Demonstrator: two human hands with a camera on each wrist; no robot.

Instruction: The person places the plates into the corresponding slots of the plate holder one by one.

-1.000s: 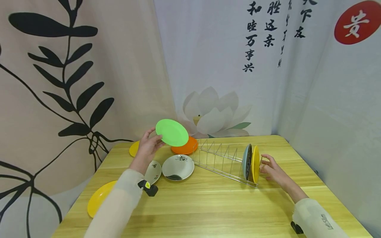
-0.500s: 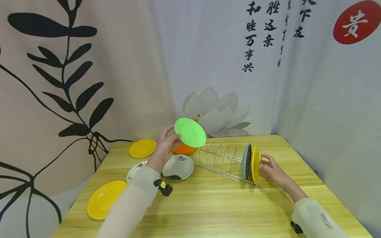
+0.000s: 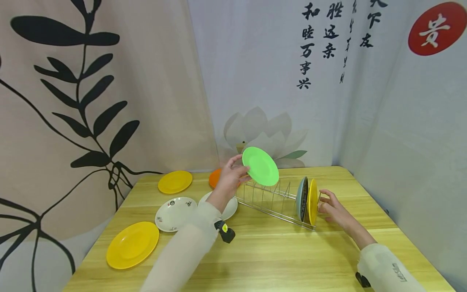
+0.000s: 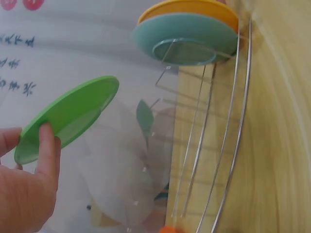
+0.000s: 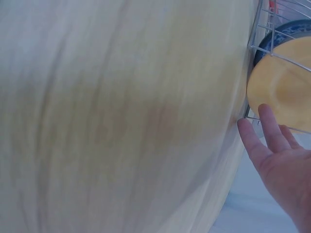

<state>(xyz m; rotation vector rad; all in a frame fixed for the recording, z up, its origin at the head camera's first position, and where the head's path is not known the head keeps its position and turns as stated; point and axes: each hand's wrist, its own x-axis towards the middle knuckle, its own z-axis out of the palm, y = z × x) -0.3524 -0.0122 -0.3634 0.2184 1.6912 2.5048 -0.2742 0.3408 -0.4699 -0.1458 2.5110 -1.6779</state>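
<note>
My left hand (image 3: 230,178) pinches a light green plate (image 3: 260,166) by its edge, thumb on one face. The plate is tilted in the air above the left part of a wire dish rack (image 3: 271,207). The left wrist view shows the green plate (image 4: 73,114) apart from the rack. At the rack's right end stand a yellow plate (image 3: 312,202) and a light blue dish (image 3: 300,198) with a dark patterned face, both upright. My right hand (image 3: 333,209) is at that end beside the yellow plate, fingers fairly straight in the right wrist view (image 5: 282,155); contact with the wire is unclear.
Left of the rack lie a yellow plate (image 3: 175,181), a larger yellow plate (image 3: 133,245) and a white patterned plate (image 3: 174,214). Another white plate (image 3: 230,209) and an orange plate (image 3: 214,177) are partly hidden behind my left arm. A curtain hangs behind the table (image 3: 273,259).
My left hand has carried the green plate rightward, from above the orange plate to above the rack. The right hand has stayed at the rack's end.
</note>
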